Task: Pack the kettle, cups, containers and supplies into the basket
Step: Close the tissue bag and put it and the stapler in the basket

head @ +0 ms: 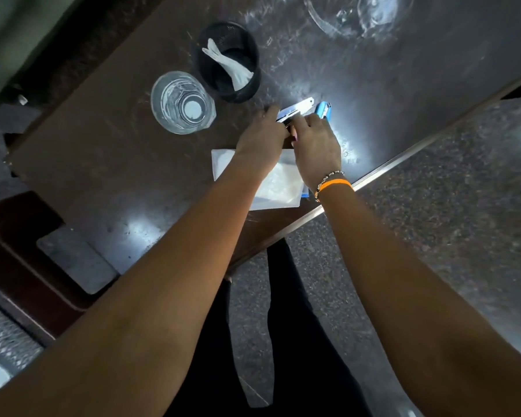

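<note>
Both hands meet on a small cluster of flat white-and-blue packets [298, 109] on the dark brown glossy tabletop [103, 164]: left hand [260, 139] has fingers pinched on the near-left end, right hand [315, 142] fingers closed over the blue end [324, 109]. Hands touching each other, both clamped on the cluster. Its long axis runs low-left to up-right, blue end pointing away from the body. Hard to make out what the packets are; the hands cover most of them and glare washes out the rest. Just nearer than the cluster, a flat white square sachet [283, 183] lies partly under both wrists. Left of the cluster stands a clear faceted drinking glass [182, 102], upright; beyond it and touching, a black mesh cylindrical cup [227, 61] with a white plastic utensil [227, 63] leaning inside. Far beyond the cluster, clear glass items [358, 16] are cut off by the frame edge, blurred. Right wrist wears an orange band [334, 185] and beads. Table edge has a metal strip; speckled grey stone floor [433, 206] below. Dim room.
</note>
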Demonstrator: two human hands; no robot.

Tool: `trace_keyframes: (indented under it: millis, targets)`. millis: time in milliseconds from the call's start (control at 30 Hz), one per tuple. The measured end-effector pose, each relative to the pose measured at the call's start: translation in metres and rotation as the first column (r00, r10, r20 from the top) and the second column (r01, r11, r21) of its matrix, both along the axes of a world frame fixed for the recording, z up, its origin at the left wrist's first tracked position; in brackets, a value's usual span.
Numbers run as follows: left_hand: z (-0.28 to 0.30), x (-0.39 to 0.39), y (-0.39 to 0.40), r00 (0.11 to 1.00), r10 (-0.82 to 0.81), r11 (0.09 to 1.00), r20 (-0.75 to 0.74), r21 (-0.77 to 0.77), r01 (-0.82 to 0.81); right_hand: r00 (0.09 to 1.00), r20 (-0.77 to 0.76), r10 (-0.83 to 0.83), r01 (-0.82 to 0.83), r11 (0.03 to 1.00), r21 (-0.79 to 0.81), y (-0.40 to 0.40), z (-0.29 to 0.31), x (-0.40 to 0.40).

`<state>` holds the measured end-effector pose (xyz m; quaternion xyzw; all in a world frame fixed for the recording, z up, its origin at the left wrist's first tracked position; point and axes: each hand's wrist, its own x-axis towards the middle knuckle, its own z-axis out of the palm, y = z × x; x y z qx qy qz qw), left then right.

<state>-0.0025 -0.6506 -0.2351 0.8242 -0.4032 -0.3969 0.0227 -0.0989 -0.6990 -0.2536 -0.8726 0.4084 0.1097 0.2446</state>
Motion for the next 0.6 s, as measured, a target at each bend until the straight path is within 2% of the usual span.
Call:
trace_keyframes:
  millis: [133, 267, 367, 467, 600]
  targets:
    - [0.001, 0.000, -0.004, 0.997, -0.024, 1.000, 0.078, 0.015, 0.023, 1.000, 0.000, -0.015, 0.015, 1.000, 0.021, -0.009, 0.001, 0.004]
    - [0.003, 0.003, 0.003, 0.997, -0.036, 0.997, 0.064, -0.064, 0.040, 0.983, 0.095, -0.160, 0.148, 0.982, 0.119, -0.015, 0.005, 0.005]
    - [0.006, 0.004, 0.008, 0.991, -0.054, 0.998, 0.122, -0.024, 0.057, 0.952, 0.178, -0.248, 0.219, 0.962, 0.164, -0.008, 0.010, 0.002]
    - [0.011, 0.003, 0.018, 0.976, -0.140, 0.990, 0.165, -0.003, 0.142, 0.915, 0.227, -0.333, 0.289, 0.934, 0.209, 0.004, 0.018, -0.002]
    - [0.022, 0.002, 0.041, 0.980, -0.065, 0.996, 0.186, -0.053, 0.076, 0.868, 0.250, -0.429, 0.367, 0.893, 0.260, 0.026, 0.032, -0.004]
